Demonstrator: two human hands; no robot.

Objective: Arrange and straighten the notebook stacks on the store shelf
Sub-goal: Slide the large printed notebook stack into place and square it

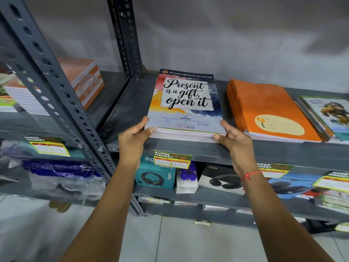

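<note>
A stack of notebooks with a "Present is a gift, open it" cover (pixel 186 103) lies on the grey metal shelf (pixel 128 110), its front edge at the shelf lip. My left hand (pixel 133 138) grips the stack's near left corner, thumb across the front edge. My right hand (pixel 233 138) grips the near right corner, thumb under the edge. To the right lies an orange notebook stack (pixel 268 108), slightly fanned, and beyond it a stack with a cartoon cover (pixel 326 116) at the frame's right edge.
A perforated upright post (pixel 56 91) divides this bay from the left bay, where an orange-and-white notebook pile (pixel 83 80) sits. Below are headphone boxes (pixel 155 176), price tags (pixel 171 159) on the shelf lip, and a plastic-wrapped bag (pixel 62 176). A grey wall backs the shelf.
</note>
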